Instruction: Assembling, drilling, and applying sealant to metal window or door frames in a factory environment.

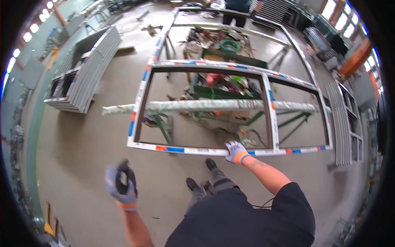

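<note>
The frame is lying over a wrapped beam, its 2 near openings showing the floor beneath. The right hand is lapping over the frame's near edge; its underside being hidden, I cannot tell whether it is pinching the bar. The left hand is hanging clear of the frame's near left corner, blurring; whether its curled fingers are pressing together, I cannot tell. Bare floor is separating the frame from the left stack; a narrower strip is dividing it from the right stack. Beyond the frame, a person is standing, cut off above; the frame's crossbar is partly hiding a scrap bin.
</note>
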Demonstrator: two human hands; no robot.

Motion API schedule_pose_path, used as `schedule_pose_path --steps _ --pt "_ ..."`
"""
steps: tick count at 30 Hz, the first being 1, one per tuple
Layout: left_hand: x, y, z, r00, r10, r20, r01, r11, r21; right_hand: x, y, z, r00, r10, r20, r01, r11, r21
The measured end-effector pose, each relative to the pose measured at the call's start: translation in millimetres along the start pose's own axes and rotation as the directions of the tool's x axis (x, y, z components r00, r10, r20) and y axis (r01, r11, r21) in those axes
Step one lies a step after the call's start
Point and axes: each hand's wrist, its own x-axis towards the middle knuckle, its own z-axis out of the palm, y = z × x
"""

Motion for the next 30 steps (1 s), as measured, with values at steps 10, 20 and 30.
schedule_pose_path --steps 10,20,30 --pt "121.3 134.0 26.1 0.729 0.605 -0.321 -0.683 0.609 -0.404 -323.7 32.0 70.5 0.572 0.813 -0.11 -0.741 0.57 0.356" --pt "56.8 424.6 173.4 0.682 0.477 -0.554 -0.671 0.106 -0.734 -837.0 -52.4 424.5 -0.349 0.86 0.373 -0.813 -0.475 0.335" --pt "-39.7 795.7 158.8 0.593 0.218 -0.775 -0.772 -0.118 -0.625 -988.5 -67.8 284.9 -0.104 0.868 0.486 -0.394 -0.485 0.781"
